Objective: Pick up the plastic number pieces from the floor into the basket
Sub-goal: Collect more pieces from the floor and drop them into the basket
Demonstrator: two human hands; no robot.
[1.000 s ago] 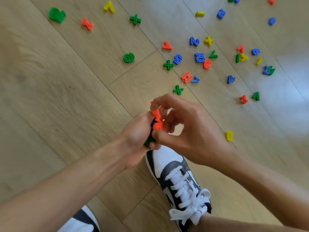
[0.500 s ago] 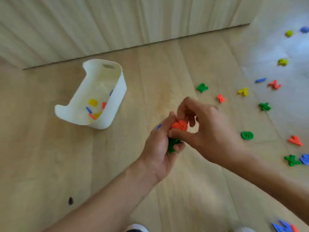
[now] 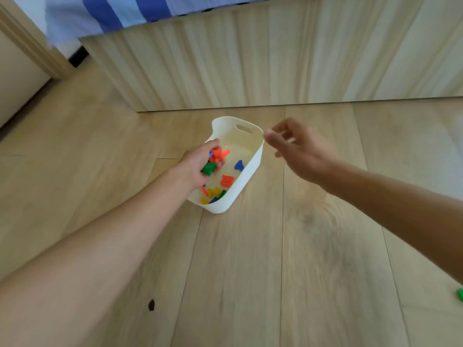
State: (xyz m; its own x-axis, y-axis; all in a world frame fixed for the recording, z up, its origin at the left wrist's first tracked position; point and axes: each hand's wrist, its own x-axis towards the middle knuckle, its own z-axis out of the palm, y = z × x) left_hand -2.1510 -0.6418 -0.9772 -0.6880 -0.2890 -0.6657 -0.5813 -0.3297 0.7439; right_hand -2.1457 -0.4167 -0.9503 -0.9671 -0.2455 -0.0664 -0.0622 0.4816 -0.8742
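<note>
The white basket (image 3: 246, 181) stands on the wooden floor (image 3: 238, 271), a short way in front of the wooden bed frame (image 3: 250, 58). A handle slot (image 3: 243, 128) is cut in its far end wall.

The left hand (image 3: 200, 161) is over the left rim of the basket, with the palm turned toward the inside. Its grip is loosely curled around a bunch of plastic number pieces (image 3: 216, 157): red ones on top, a green one below, and a bit of blue between. The pieces stick out of the hand on the basket side, and the fingers are not pressed tight on them. I cannot tell if some of them are already leaving the hand.

More pieces lie inside the basket. A blue piece (image 3: 239, 165) is near the right wall, a red piece (image 3: 227, 181) is just nearer than it, and a small heap of yellow, red, green and blue pieces (image 3: 213, 194) is at the near end.

The right hand (image 3: 298, 149) is in the air just to the right of the basket, at the height of the far right corner. Its grip is spread, the fingers are loose and hold nothing. This hand is blurred.

One green piece (image 3: 460, 294) lies on the floor far to the right of the basket and nearer to the camera, cut by the picture edge. A small dark spot (image 3: 151, 305) is on the floor, well apart from the basket on the near left side.

Above the bed frame there is bedding with blue and white stripes (image 3: 120, 11).
</note>
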